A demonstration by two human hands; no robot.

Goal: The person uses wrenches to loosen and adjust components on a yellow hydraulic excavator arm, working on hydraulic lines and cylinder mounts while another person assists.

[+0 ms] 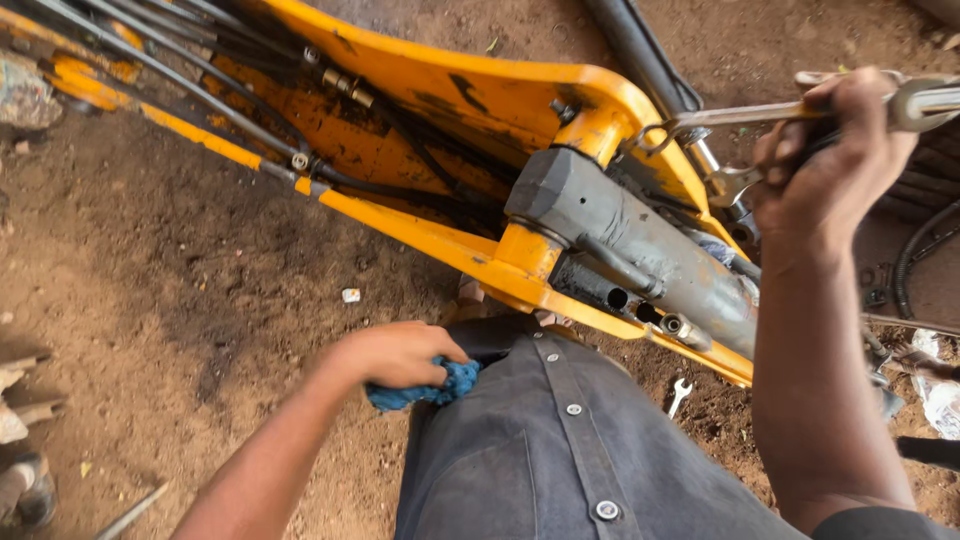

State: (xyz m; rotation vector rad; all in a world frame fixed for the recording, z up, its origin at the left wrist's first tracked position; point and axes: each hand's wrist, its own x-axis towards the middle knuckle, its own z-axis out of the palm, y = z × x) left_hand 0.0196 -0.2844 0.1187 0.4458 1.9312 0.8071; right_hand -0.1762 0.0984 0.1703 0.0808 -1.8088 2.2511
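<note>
Head view, looking down over our shirt at a yellow machine arm (440, 100) that crosses the frame from upper left to lower right over bare dirt.

Right hand (830, 160), upper right of the frame: closed in a fist around a long spanner (740, 115). The spanner's long axis runs nearly level, left to right. Its left end points at the fitting on top of the grey cylinder (620, 235), beside the yellow bracket; its right end runs off the frame edge. A second spanner (735, 185) sits just below it, near the same fitting; we cannot tell whether the fist holds this one too.

Left hand (395, 352), lower centre: curled shut on a blue rag (425, 388), pressed near our waist, well apart from the cylinder.

Progress, as a judgement: open ports show on the cylinder's lower side with no hose attached, so some lines appear to be off already. The top fitting is under the spanner and looks not yet freed. Hoses (200, 80) at upper left remain routed along the arm. A small spanner (679, 392) lies on the dirt at lower right.
</note>
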